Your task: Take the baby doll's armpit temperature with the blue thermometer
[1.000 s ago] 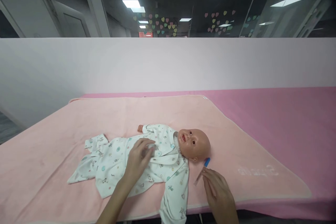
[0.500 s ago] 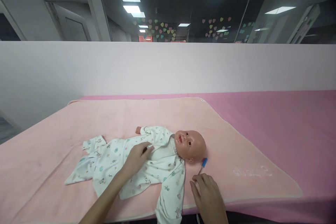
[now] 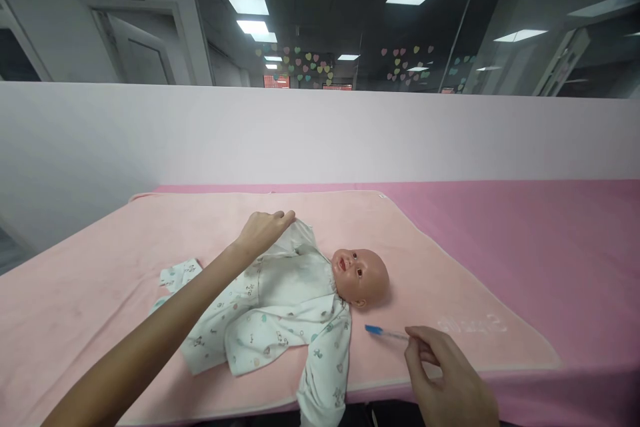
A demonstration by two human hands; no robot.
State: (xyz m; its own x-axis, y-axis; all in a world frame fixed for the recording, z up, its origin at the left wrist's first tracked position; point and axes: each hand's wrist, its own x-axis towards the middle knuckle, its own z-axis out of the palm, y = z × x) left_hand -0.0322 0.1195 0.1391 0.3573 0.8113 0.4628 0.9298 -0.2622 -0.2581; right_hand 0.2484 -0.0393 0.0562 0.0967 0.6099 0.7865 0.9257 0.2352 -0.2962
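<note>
A baby doll [image 3: 363, 273] lies on its back, head to the right, dressed in a white printed baby outfit [image 3: 320, 353]. My left hand [image 3: 267, 230] is closed on the outfit's far front flap [image 3: 300, 237] and holds it raised, so the plain white layer on the chest [image 3: 295, 280] shows. Below and right of the doll's head, my right hand [image 3: 445, 367] pinches the end of a thin clear thermometer [image 3: 395, 334]. Its blue tip [image 3: 373, 329] points left toward the doll's shoulder. The doll's far arm is hidden behind the lifted cloth and my left hand.
Under the doll is a peach towel [image 3: 240, 210] with a pale edge, spread over a pink cover [image 3: 525, 247]. A low white wall [image 3: 320, 137] stands behind. Glass with heart stickers [image 3: 310, 67] rises above it. The near sleeve [image 3: 325, 373] hangs toward the table's front edge.
My left hand has moved up and away from the chest, pulling the flap open. My right hand has shifted right, and the thermometer has swung from steep to nearly level.
</note>
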